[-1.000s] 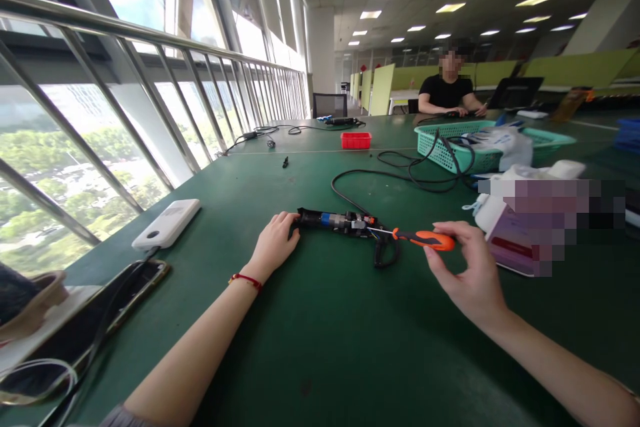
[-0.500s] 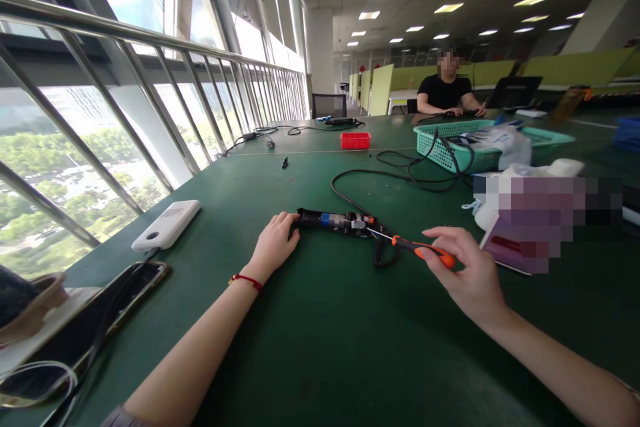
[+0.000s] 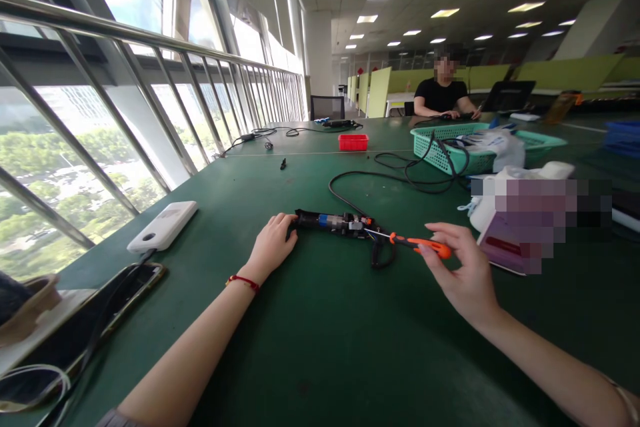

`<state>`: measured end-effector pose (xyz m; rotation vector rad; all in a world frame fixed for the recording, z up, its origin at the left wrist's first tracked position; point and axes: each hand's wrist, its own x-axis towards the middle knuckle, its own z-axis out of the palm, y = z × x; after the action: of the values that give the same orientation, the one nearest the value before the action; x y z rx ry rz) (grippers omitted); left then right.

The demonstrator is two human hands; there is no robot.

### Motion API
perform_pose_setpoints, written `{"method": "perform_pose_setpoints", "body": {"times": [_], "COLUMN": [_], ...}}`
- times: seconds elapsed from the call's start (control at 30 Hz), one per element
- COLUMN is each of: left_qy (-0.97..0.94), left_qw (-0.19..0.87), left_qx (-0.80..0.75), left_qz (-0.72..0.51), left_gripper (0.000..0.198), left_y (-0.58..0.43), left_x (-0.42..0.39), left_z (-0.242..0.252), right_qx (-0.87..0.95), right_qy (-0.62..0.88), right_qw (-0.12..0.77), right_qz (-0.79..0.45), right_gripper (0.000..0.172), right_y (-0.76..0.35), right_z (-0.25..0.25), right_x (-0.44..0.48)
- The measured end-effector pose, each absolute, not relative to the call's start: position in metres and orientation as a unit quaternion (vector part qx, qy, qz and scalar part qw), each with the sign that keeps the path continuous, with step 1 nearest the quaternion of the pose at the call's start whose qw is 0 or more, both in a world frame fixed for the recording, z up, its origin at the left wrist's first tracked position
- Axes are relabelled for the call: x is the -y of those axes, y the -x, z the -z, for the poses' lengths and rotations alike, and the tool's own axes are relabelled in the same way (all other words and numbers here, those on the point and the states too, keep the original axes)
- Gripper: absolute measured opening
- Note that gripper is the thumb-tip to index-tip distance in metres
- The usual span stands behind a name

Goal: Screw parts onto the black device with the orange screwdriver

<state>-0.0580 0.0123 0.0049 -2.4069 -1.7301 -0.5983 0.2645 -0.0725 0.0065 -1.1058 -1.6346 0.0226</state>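
A black, tube-shaped corded tool (image 3: 333, 221) lies across the green table, its inner parts showing, with blue and grey sections and a small orange piece. My left hand (image 3: 273, 240), a red bracelet at its wrist, grips the tool's left end between thumb and fingers. In my right hand (image 3: 463, 267) is a screwdriver (image 3: 417, 243) with an orange and black handle, held by the fingertips near its butt end. The screwdriver's tip reaches the exposed right part of the tool; which piece it touches is too small to tell. A black loop-shaped part (image 3: 383, 259) hangs by that end.
A black cable (image 3: 360, 172) runs from the tool toward a green basket (image 3: 440, 150) holding bags. Farther back are a small red bin (image 3: 353, 142) and a seated person (image 3: 441, 97). A white power bank (image 3: 164, 225) and phone (image 3: 125, 293) lie left, near the railing.
The view has shifted slightly, moving everything a little to the left in the picture. Both hands keep their holds, and the screwdriver stays at the tool's right part.
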Motion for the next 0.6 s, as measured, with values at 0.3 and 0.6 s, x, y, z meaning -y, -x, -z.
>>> {"method": "perform_pose_setpoints", "body": {"times": [0.3, 0.6], "left_qy": [0.791, 0.794], "left_qw": [0.048, 0.055], "left_qx": [0.576, 0.570], "left_qz": [0.199, 0.204], "left_gripper": [0.029, 0.030], "left_y": [0.0559, 0.0569], "left_x": [-0.0107, -0.0120], "left_z": [-0.0075, -0.0052], "right_qx": [0.713, 0.715], "right_qy": [0.463, 0.453], "right_qw": [0.526, 0.532], "right_qz": [-0.013, -0.015], "right_gripper": [0.017, 0.016], "right_y": [-0.2628, -0.2610], "right_z": [-0.0048, -0.0083], "right_x": [0.0720, 0.0749]}}
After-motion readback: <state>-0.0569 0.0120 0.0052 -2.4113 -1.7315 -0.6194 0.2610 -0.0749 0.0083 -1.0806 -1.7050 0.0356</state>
